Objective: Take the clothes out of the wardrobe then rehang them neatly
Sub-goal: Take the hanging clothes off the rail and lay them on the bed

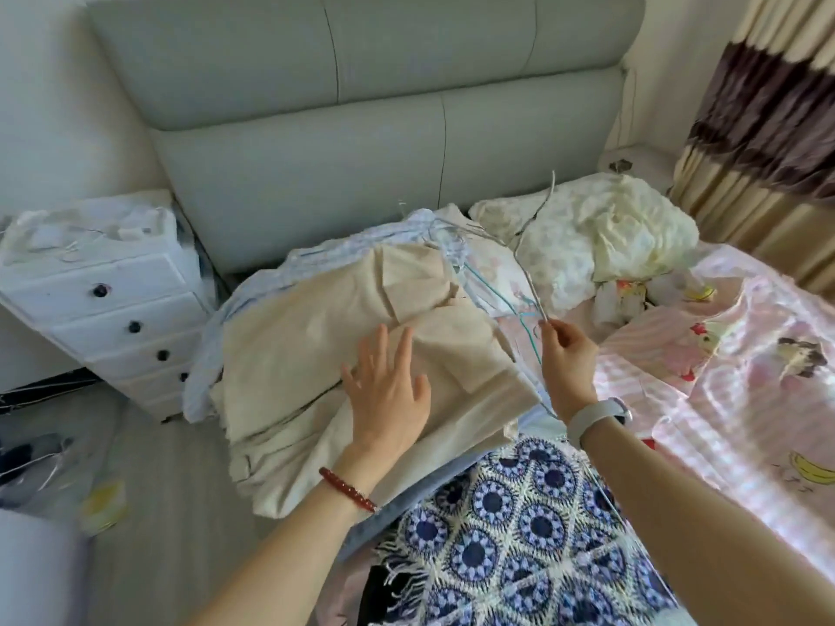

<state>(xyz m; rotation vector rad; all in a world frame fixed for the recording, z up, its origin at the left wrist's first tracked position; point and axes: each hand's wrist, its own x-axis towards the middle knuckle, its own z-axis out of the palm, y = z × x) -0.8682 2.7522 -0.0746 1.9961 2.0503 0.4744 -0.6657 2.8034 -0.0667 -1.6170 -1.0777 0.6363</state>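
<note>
Clothes are already out of the wardrobe, we judge, since a heap of them lies on the bed in the middle of the frame and no wardrobe shows anywhere; the rehanging looks barely begun. Our left hand (pixel 388 390) lies flat with fingers spread on the beige garment (pixel 343 345) that tops the heap, pressing it down. Our right hand (pixel 565 354), just right of centre, pinches the lower end of a pale wire hanger (pixel 526 255) whose wire rises toward the upper middle of the frame. A teal wire hanger (pixel 497 295) and other wires lie tangled together beside the beige cloth, so the hangers must be freed from one another before any piece can go back up. Under the beige garment a light blue garment (pixel 253 291) shows at the heap's left edge, and a blue patterned crochet piece (pixel 519 512) spreads across the lower middle. A crumpled cream bundle (pixel 610 237) sits at upper right on the pink striped bedsheet (pixel 723 399). At left stands a white drawer chest (pixel 113 309), close against the grey headboard (pixel 361 106), and striped curtains (pixel 768 106) hang at far right.
</note>
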